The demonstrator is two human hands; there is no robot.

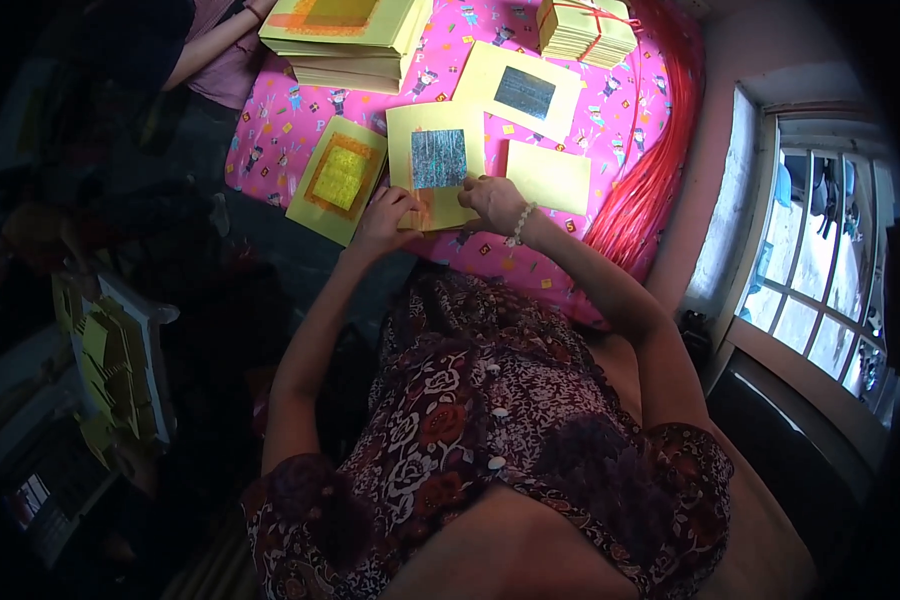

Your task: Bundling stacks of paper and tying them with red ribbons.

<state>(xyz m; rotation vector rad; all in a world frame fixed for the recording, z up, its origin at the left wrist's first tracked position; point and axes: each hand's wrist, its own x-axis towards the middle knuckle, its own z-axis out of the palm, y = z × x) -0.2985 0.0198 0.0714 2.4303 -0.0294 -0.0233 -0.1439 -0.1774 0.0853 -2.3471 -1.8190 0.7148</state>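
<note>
Directly before me on the table lies a yellow paper sheet (400, 130) with a dark, silvery foil square (438, 160) at its middle. At its near left corner my left hand (388, 218) is closed, fingers bent onto the paper's edge. My right hand (492, 203), with a beaded bracelet at the wrist, has its fingers curled on the near right edge. A faint orange patch shows on the paper between the hands. Beside my left hand is another yellow sheet (305, 200) with an orange-bordered gold square. A plain yellow stack (550, 177) lies right of my right hand.
On the pink patterned tablecloth (515, 255) are a thick yellow paper stack (350, 75), another foil-square sheet (480, 80) and a bundle (595, 40) tied with red string. Red strands (660, 170) hang along the right edge. Another person's arm (205, 55) reaches in at far left. A barred window (820, 240) stands right.
</note>
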